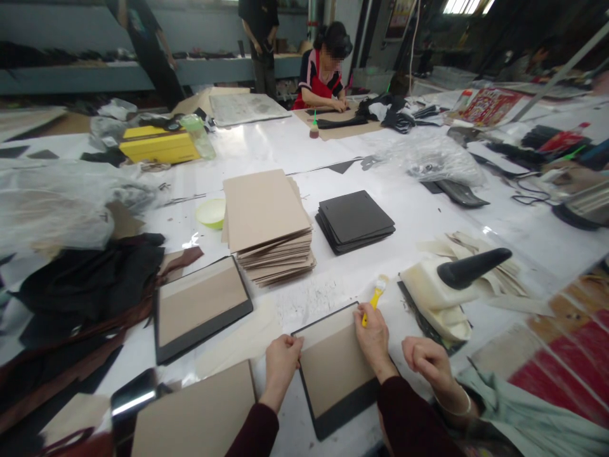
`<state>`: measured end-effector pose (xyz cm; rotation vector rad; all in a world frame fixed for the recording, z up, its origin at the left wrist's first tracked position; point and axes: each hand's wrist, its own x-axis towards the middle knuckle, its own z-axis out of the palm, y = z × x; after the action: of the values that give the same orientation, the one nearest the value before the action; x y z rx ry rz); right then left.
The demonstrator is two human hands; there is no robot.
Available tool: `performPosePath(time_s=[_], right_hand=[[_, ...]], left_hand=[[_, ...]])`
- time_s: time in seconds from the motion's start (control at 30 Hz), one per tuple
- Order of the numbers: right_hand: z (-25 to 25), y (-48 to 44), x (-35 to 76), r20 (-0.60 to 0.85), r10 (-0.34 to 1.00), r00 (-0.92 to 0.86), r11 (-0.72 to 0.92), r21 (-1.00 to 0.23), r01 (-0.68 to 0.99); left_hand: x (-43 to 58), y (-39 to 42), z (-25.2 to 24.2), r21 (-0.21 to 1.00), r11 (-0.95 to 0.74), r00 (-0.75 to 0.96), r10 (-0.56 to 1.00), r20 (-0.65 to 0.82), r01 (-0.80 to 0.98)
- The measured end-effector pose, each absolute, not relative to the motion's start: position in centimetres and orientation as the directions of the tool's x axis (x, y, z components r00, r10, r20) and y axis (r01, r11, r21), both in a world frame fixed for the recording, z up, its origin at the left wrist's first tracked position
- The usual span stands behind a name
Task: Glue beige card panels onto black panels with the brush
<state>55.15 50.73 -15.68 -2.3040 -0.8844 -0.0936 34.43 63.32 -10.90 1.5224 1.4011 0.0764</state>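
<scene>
In front of me lies a black sheet with a beige cardboard panel [335, 368] on it; black shows along its edges and in a wide strip at the bottom. My left hand [282, 363] pinches the panel's upper left edge between thumb and fingers. Across from it, my right hand [373, 336] holds a yellow-handled brush [375, 298], its pale bristles pointing up and away. The fingers of that hand also rest at the panel's upper right corner. A similar black-edged panel [204, 308] lies to the left.
Behind are a stack of beige boards [266, 212] and a pile of black sheets [356, 219]. A white jug [435, 292] with a black handle stands right, near a co-worker's hand [431, 365]. More beige board [200, 412] lies front left. Another person [323, 76] works across the table.
</scene>
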Motion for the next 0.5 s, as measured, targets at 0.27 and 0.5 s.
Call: performPosePath(time_s=[0.27,0.5], right_hand=[[-15.61,50.83,55.12,0.286,0.558,0.779,-0.571,-0.548,0.611],[-15.62,50.70,55.26,0.304,0.572,0.762,-0.573,-0.517,0.636]], left_hand=[[34.48,63.46,-10.85,0.673,0.182,0.325,0.767,-0.553,0.717],[34.20,63.09,-10.90,0.656,0.067,0.360,0.792,-0.493,0.752]])
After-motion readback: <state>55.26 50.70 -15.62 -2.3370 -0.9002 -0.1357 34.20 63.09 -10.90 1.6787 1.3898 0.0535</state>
